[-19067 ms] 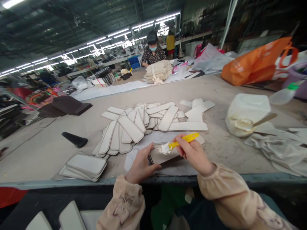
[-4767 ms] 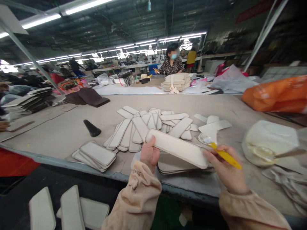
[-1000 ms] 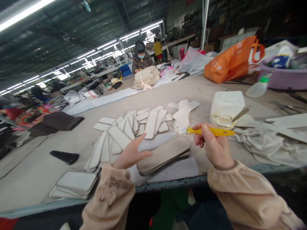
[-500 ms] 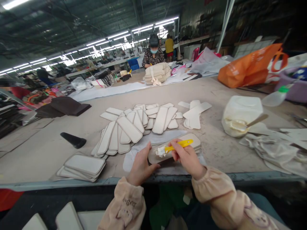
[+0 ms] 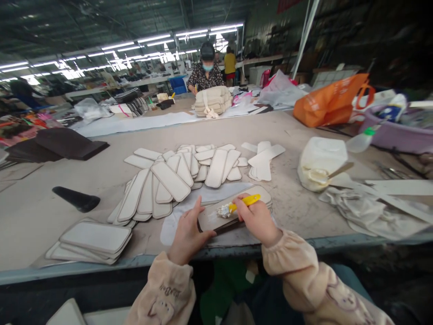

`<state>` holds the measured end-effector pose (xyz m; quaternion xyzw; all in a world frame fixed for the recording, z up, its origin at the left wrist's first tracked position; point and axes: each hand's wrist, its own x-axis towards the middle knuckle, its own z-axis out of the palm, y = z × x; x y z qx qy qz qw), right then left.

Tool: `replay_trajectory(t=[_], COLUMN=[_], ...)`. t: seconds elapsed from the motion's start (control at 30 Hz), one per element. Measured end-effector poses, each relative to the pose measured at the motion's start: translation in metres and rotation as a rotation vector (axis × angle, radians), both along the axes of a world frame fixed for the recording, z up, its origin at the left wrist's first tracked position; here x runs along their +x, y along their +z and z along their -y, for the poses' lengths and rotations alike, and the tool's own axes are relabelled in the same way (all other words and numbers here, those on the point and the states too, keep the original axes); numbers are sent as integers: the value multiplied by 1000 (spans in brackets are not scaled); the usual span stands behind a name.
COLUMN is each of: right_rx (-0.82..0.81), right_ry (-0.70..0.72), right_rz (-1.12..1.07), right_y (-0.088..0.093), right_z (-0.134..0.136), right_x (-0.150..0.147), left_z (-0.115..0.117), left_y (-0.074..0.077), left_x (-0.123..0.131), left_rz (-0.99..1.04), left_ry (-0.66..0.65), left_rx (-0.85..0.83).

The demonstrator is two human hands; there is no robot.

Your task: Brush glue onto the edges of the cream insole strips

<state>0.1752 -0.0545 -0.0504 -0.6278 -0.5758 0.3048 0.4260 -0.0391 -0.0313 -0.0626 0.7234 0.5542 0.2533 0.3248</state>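
Observation:
My right hand is closed round the yellow handle of a brush. White paste coats its bristles, which rest on a long, round-cornered grey-beige panel. This panel tops a small stack of similar pieces. My left hand grips the panel's left end, thumb along the near edge and fingers at the far side. A thin, shiny smear of paste shows on the panel near the left hand. Under the stack lies a pale sheet.
Behind are many fanned-out pale panels, with another stack at left. A black tapered tool lies nearby. To the right stand a cut-open white jug of paste and an orange bag. A person sits opposite.
The view has turned slightly right, so things sit further left. The thick white paste by the bristles is now spread into a thinner smear. Both hands keep their holds.

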Motion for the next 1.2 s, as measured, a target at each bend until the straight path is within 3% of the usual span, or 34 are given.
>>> replay_trajectory(t=[0.17, 0.27, 0.33, 0.4, 0.53, 0.73, 0.83, 0.93, 1.1, 1.2], right_rx=[89, 171, 219, 265, 360, 409, 326, 233, 231, 312], right_ry=[-251, -371, -382, -284, 56, 280, 211, 23, -373, -346], right_rz=[430, 756, 928, 1022, 937, 523, 343, 307, 578, 719], right_y=[3, 1, -1, -3, -7, -6, -5, -7, -14, -14], right_z=[1, 7, 13, 19, 28, 36, 32, 22, 12, 18], right_x=[51, 67, 63, 49, 0, -57, -46, -6, 57, 49], left_z=[0, -1, -2, -3, -4, -2, -1, -2, -2, -3], left_y=[1, 1, 2, 2, 0, -1, 0, 1, 2, 1], left_x=[1, 1, 1, 1, 1, 2, 2, 2, 2, 2], left_rz=[-112, -167, -189, -207, -213, -180, -175, -180, -174, -181], left_ry=[-47, -61, -70, -75, -60, -50, -36, -34, -49, -54], left_rx=[40, 51, 51, 45, 32, 30, 7, -11, -11, -10])
